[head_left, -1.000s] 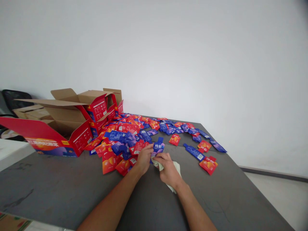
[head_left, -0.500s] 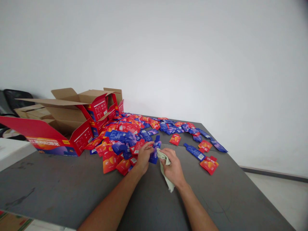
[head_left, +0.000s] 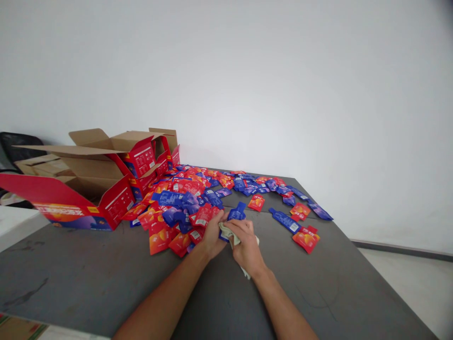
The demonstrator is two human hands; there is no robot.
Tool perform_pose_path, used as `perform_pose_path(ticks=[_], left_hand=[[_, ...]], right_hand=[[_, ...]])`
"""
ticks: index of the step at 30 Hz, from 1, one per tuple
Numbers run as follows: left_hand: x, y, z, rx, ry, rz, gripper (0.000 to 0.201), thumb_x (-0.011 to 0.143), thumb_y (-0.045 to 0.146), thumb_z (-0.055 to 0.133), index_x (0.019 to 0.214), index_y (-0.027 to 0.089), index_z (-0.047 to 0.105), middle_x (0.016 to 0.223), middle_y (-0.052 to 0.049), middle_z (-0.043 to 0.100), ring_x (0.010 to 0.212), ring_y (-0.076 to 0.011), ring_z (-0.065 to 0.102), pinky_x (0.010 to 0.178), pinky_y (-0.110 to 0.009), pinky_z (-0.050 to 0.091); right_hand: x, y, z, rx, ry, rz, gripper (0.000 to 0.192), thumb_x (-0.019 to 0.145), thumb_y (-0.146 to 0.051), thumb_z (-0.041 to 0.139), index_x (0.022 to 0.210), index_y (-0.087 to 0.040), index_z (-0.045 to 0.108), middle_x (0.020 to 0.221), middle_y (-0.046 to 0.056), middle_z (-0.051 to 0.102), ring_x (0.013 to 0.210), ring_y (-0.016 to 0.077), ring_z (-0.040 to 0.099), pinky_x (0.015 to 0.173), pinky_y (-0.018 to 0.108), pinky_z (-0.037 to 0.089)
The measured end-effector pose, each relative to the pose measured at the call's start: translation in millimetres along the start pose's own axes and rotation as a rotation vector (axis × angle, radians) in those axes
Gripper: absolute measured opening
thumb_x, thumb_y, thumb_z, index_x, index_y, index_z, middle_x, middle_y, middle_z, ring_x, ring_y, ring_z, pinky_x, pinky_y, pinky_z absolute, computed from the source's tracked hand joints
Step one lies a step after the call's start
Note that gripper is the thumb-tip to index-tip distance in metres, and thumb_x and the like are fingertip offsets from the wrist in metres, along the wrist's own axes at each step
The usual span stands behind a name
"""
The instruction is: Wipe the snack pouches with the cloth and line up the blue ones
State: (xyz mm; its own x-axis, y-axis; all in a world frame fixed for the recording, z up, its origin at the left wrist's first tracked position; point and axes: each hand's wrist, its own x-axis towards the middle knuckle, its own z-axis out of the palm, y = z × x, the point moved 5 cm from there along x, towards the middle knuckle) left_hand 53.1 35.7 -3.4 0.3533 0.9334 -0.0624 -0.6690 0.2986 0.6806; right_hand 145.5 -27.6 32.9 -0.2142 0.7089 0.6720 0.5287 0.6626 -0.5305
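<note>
My left hand (head_left: 213,233) holds a blue pouch (head_left: 236,214) by its lower part, above the grey table (head_left: 88,278). My right hand (head_left: 246,246) grips a pale green cloth (head_left: 226,232) and presses it against that pouch. Both hands meet at the near edge of a wide spread of red and blue pouches (head_left: 184,198).
Open red cardboard boxes (head_left: 88,189) with raised flaps stand at the left of the table. Loose pouches (head_left: 305,238) lie to the right of my hands. A white wall rises behind. A black chair (head_left: 17,141) is at the far left.
My right hand moved the cloth back against the blue pouch, which my left hand turned and kept holding. Both hands stayed at the same spot.
</note>
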Motion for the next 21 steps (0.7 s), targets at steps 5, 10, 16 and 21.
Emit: perform_pose_path(ticks=[5, 10, 16, 21], left_hand=[[-4, -5, 2.8, -0.091, -0.096, -0.102, 0.035, 0.088, 0.045, 0.057, 0.088, 0.013, 0.069, 0.079, -0.008, 0.07, 0.07, -0.0188, 0.065, 0.07, -0.031, 0.05], [-11, -19, 8.8, -0.017, -0.197, -0.193, 0.044, 0.092, 0.048, 0.052, 0.107, 0.01, 0.068, 0.1, -0.014, 0.072, 0.086, -0.024, 0.067, 0.08, -0.036, 0.051], [-5, -16, 3.6, -0.042, -0.111, -0.108, 0.026, 0.088, 0.033, 0.059, 0.096, 0.01, 0.069, 0.091, -0.009, 0.072, 0.083, -0.0184, 0.067, 0.079, -0.028, 0.049], [1, -8, -4.0, 0.138, -0.087, -0.016, 0.03, 0.082, 0.039, 0.064, 0.094, 0.012, 0.069, 0.09, -0.007, 0.072, 0.083, -0.0194, 0.067, 0.074, -0.028, 0.05]], right_hand=[[2, 4, -15, -0.099, 0.144, 0.052, 0.047, 0.09, -0.01, 0.048, 0.128, -0.031, 0.064, 0.124, 0.006, 0.065, 0.111, 0.0247, 0.053, 0.096, 0.043, 0.045], [4, 20, -45, -0.23, 0.29, 0.116, 0.036, 0.092, -0.017, 0.051, 0.124, -0.025, 0.066, 0.122, 0.008, 0.066, 0.11, 0.0248, 0.053, 0.096, 0.044, 0.044], [3, 21, -25, -0.147, 0.068, 0.08, 0.049, 0.082, -0.004, 0.052, 0.122, -0.027, 0.067, 0.12, 0.005, 0.067, 0.107, 0.0247, 0.054, 0.094, 0.042, 0.045], [2, 10, -6, -0.078, -0.104, 0.076, 0.057, 0.072, 0.003, 0.051, 0.118, -0.025, 0.07, 0.117, 0.004, 0.068, 0.105, 0.0232, 0.054, 0.094, 0.038, 0.042]])
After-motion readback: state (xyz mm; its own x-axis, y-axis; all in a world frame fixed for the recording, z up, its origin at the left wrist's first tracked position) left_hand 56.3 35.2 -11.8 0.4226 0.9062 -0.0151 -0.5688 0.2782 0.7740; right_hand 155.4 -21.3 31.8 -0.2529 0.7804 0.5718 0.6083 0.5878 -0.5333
